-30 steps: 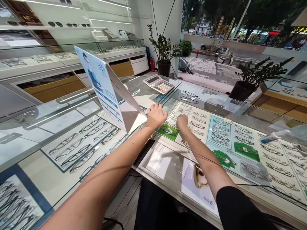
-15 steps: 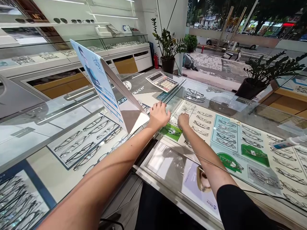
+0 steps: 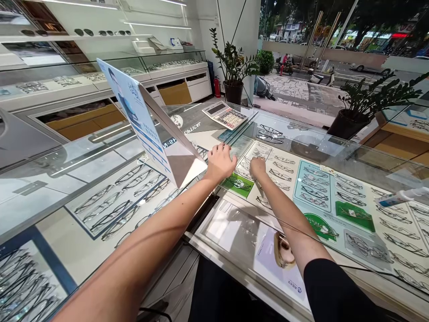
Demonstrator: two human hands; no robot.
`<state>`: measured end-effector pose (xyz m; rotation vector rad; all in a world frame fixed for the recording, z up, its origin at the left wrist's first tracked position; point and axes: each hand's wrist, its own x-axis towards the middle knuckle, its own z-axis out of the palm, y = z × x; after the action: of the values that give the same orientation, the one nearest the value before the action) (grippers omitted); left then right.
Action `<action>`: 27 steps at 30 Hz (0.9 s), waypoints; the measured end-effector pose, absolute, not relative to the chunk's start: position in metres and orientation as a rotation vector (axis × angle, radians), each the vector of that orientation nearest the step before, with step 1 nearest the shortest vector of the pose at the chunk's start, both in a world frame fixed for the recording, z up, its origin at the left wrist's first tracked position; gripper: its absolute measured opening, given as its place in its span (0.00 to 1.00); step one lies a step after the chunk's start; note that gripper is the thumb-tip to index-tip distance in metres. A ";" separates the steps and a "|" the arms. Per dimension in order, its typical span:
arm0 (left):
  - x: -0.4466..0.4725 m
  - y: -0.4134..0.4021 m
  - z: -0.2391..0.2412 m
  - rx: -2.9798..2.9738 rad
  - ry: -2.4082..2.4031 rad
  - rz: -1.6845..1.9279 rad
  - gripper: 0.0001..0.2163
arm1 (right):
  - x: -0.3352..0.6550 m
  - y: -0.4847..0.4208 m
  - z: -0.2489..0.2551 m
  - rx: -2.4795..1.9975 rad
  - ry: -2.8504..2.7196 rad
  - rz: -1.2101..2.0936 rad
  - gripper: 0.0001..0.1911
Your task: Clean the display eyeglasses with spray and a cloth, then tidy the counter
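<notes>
My left hand (image 3: 221,162) lies on the glass countertop (image 3: 234,147) at the edge between two display cases, fingers spread and holding nothing. Beneath the glass of the right-hand case is my right hand (image 3: 258,167), its fingers curled downward among the eyeglasses. What its fingertips hold, if anything, is hidden by the hand. Close by on the left is a green card (image 3: 237,184) with a pair of eyeglasses on it. A column of eyeglasses (image 3: 281,173) lies to the right of that hand. The case's back is slid open around my right forearm.
A folded blue-and-white sign (image 3: 144,120) stands on the left counter. A calculator (image 3: 225,114) lies farther back. To the right are a light-blue tray (image 3: 313,185) of eyeglasses and a white spray bottle (image 3: 400,197) on the glass. Potted plants (image 3: 233,67) stand beyond.
My right hand has shifted only slightly among the eyeglasses, still curled. My left hand stays on the glass. The whole view has tilted a little.
</notes>
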<state>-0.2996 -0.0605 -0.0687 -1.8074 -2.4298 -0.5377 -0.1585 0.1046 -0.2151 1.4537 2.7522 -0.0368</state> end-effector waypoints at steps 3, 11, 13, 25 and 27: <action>-0.300 -0.060 -0.069 -1.806 -2.435 -0.533 0.22 | -0.158 0.112 -0.216 1.438 2.744 -0.038 0.15; -0.302 -0.057 -0.075 -1.783 -2.417 -0.545 0.21 | -0.169 0.120 -0.222 1.472 2.714 -0.099 0.20; -0.303 -0.057 -0.076 -1.782 -2.415 -0.548 0.20 | -0.170 0.119 -0.221 1.497 2.706 -0.123 0.21; -0.301 -0.058 -0.071 -1.803 -2.445 -0.549 0.21 | -0.149 0.095 -0.207 1.526 2.747 -0.223 0.14; -0.302 -0.057 -0.071 -1.802 -2.444 -0.552 0.21 | -0.150 0.092 -0.209 1.514 2.766 -0.211 0.14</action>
<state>-0.3017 -0.0574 -0.0714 -1.8020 -2.4436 -0.5517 -0.1502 0.0918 -0.2087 1.5145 2.7657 -0.2113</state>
